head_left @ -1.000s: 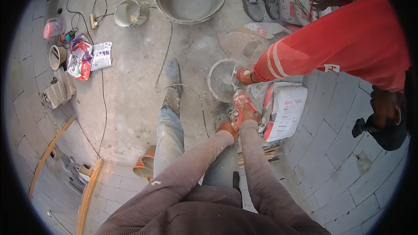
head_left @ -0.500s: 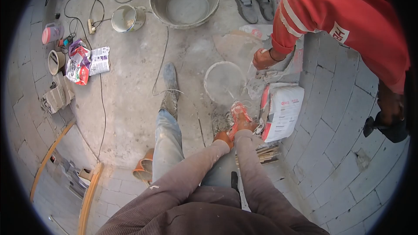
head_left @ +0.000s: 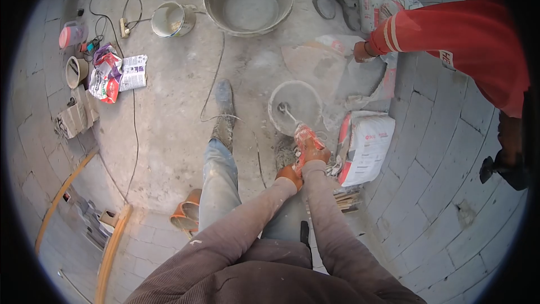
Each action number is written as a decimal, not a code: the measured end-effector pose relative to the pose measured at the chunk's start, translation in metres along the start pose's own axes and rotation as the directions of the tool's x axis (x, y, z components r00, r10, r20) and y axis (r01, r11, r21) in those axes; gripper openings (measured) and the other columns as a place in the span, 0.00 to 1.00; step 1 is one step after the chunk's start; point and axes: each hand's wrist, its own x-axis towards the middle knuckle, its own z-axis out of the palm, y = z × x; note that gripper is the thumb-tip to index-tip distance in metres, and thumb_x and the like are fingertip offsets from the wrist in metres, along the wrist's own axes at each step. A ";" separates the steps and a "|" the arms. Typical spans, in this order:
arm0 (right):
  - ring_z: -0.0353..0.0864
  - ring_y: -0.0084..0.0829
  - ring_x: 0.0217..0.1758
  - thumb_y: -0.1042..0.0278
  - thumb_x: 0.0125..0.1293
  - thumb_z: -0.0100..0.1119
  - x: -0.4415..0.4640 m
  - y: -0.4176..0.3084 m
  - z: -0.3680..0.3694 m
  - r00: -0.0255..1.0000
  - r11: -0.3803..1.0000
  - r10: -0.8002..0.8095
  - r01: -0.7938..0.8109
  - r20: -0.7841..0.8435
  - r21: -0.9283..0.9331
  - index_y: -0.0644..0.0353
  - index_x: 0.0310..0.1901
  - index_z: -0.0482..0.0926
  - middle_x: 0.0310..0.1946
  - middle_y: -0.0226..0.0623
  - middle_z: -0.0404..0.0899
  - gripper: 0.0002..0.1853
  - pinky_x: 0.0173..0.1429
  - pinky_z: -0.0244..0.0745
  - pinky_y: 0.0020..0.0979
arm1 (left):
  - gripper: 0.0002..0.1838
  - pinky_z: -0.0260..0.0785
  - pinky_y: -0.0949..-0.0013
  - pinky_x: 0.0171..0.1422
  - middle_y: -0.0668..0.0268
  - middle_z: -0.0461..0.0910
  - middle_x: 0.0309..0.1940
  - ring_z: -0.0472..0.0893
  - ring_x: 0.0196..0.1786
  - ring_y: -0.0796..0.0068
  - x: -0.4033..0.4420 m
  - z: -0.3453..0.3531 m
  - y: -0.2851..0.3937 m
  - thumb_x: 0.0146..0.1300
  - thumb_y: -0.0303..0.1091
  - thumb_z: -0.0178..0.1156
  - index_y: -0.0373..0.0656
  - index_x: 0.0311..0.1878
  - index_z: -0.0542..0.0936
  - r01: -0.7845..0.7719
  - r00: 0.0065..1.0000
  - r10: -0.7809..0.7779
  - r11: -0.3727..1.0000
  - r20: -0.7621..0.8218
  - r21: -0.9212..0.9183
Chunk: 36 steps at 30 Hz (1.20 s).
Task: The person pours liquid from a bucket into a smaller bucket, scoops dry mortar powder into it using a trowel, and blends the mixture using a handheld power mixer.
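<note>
A red mixing drill (head_left: 304, 133), dusted with grey, is held low between my hands. Its metal shaft (head_left: 289, 114) tilts forward into a round bucket (head_left: 270, 114), and the whisk head sits among grey powder or mix near the bucket's left side. My right hand (head_left: 316, 152) wraps the drill's body close to the bucket. Farther back, my left hand (head_left: 289, 176) is closed round the rear of the drill; some of its fingers are hidden. To the right of my right hand lies a white and red cement bag (head_left: 368, 147).
A co-worker in red reaches in from the right, one hand (head_left: 363, 52) at an opened bag (head_left: 368, 81). Ahead stand a large tub (head_left: 287, 8) and a smaller pail (head_left: 188, 21). A cable (head_left: 218, 73) crosses the floor past my left boot (head_left: 224, 98).
The shaft has swung left in the bucket and its whisk head now shows. The co-worker's near hand has moved forward along the opened bag, and their other hand has come into view.
</note>
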 end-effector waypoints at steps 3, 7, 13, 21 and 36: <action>0.82 0.37 0.35 0.58 0.44 0.73 0.006 -0.010 0.000 1.000 1.000 0.006 -0.006 0.010 -0.016 0.75 0.38 0.79 0.35 0.49 0.82 0.27 0.40 0.77 0.37 | 0.29 0.69 0.58 0.61 0.46 0.79 0.48 0.77 0.55 0.49 0.012 0.005 0.003 0.52 0.39 0.63 0.40 0.59 0.74 -0.026 0.999 0.024 0.998 -0.044 -0.050; 0.82 0.38 0.35 0.56 0.44 0.72 0.018 -0.016 -0.003 0.997 0.998 -0.001 0.005 0.075 -0.062 0.74 0.36 0.80 0.35 0.51 0.82 0.26 0.41 0.77 0.37 | 0.29 0.69 0.58 0.61 0.47 0.79 0.48 0.77 0.55 0.49 0.012 -0.001 0.016 0.52 0.39 0.63 0.44 0.60 0.74 -0.005 0.998 0.002 0.998 -0.061 -0.055; 0.82 0.42 0.35 0.53 0.42 0.71 0.031 -0.018 -0.001 0.990 0.986 -0.120 0.112 -0.067 -0.121 0.75 0.33 0.80 0.32 0.52 0.82 0.28 0.42 0.76 0.40 | 0.27 0.70 0.56 0.59 0.46 0.80 0.47 0.78 0.53 0.50 0.019 0.000 0.029 0.51 0.36 0.64 0.45 0.57 0.76 -0.018 0.998 0.014 0.998 -0.058 -0.065; 0.82 0.44 0.40 0.52 0.41 0.73 0.058 -0.021 -0.027 0.998 0.988 -0.062 0.062 -0.002 -0.142 0.78 0.41 0.78 0.40 0.56 0.81 0.34 0.46 0.76 0.39 | 0.33 0.71 0.59 0.58 0.44 0.80 0.46 0.79 0.52 0.50 0.035 0.026 0.046 0.49 0.43 0.68 0.38 0.58 0.75 -0.095 0.995 0.094 0.994 -0.013 -0.059; 0.79 0.45 0.47 0.49 0.41 0.73 0.006 0.046 -0.019 0.999 0.999 -0.038 0.038 0.023 -0.006 0.82 0.50 0.70 0.50 0.62 0.74 0.44 0.50 0.75 0.39 | 0.28 0.69 0.59 0.61 0.44 0.78 0.49 0.77 0.56 0.50 0.005 0.047 -0.026 0.53 0.41 0.65 0.37 0.56 0.76 -0.055 0.998 0.055 0.996 -0.008 -0.066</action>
